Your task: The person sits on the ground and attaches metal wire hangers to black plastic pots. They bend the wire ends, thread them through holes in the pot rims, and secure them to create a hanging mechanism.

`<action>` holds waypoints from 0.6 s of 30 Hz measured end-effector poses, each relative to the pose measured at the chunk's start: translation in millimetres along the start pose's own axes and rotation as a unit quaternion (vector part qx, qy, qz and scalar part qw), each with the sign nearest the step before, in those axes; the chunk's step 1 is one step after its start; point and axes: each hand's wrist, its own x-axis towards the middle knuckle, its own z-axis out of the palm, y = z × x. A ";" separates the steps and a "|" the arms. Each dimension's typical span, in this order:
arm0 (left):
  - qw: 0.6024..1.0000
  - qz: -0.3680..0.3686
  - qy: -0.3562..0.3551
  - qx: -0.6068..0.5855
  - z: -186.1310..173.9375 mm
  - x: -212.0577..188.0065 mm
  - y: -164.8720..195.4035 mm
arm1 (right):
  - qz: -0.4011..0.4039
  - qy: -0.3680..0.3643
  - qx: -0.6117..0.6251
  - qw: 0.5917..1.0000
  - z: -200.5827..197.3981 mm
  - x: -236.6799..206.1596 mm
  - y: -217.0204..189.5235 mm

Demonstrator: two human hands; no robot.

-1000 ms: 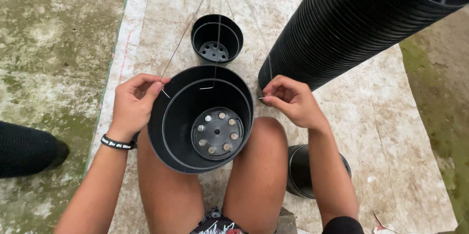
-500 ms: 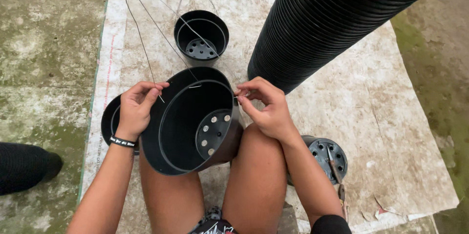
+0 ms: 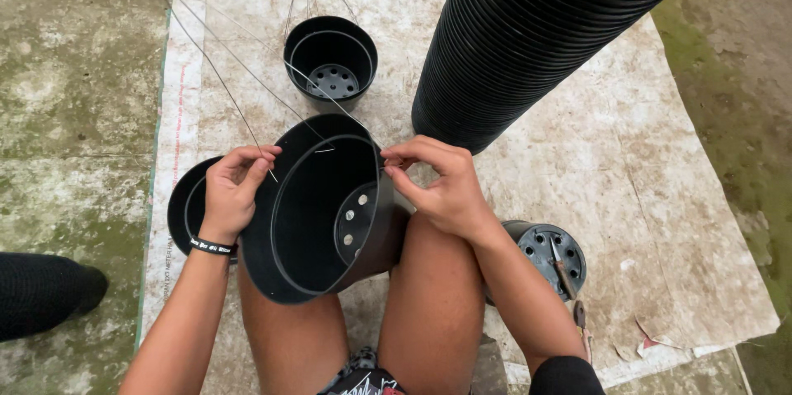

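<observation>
A black plastic pot (image 3: 318,213) is held tilted on its side between the knees, its open mouth turned toward the camera and the left, its perforated base seen inside near the right thigh. Thin wires (image 3: 239,56) are attached at its rim and run up and away toward the top left of the view. The rim is flanked by both hands. The left hand (image 3: 233,193) is set at the left edge of the rim, its fingers (image 3: 257,165) pinched shut on one wire just where it meets the pot. The right hand (image 3: 441,184) is set at the upper right edge of the rim, its fingers (image 3: 402,157) pinched together against the rim on what appears to be a wire end, too thin to be told with certainty. A black wristband (image 3: 213,246) is worn on the left wrist.

Behind the left hand, a second black pot (image 3: 183,207) is partly hidden. Further off, an upright black pot with wires (image 3: 332,61) stands on the pale woven mat (image 3: 577,164). A tall stack of nested black pots (image 3: 536,32) leans across the upper right. Beside the right forearm, an upturned pot (image 3: 546,253) is seen with a slim tool (image 3: 568,279) laid across its base. Mossy concrete floor (image 3: 74,73) surrounds the mat
</observation>
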 end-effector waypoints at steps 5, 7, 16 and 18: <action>1.000 0.017 0.003 0.004 2.6 -4.8 4.8 | -0.008 -0.020 -0.025 0.999 2.3 2.3 -2.8; 1.000 0.017 0.008 0.007 2.8 -5.0 9.3 | 0.002 -0.021 -0.017 1.000 1.2 1.2 -0.6; 0.999 0.001 0.024 0.043 19.2 -9.5 44.4 | 0.100 0.027 0.119 0.988 -4.9 -17.4 43.1; 0.997 -0.002 0.036 0.062 23.2 -14.0 53.0 | 0.108 0.035 0.141 0.983 -2.0 -18.8 54.4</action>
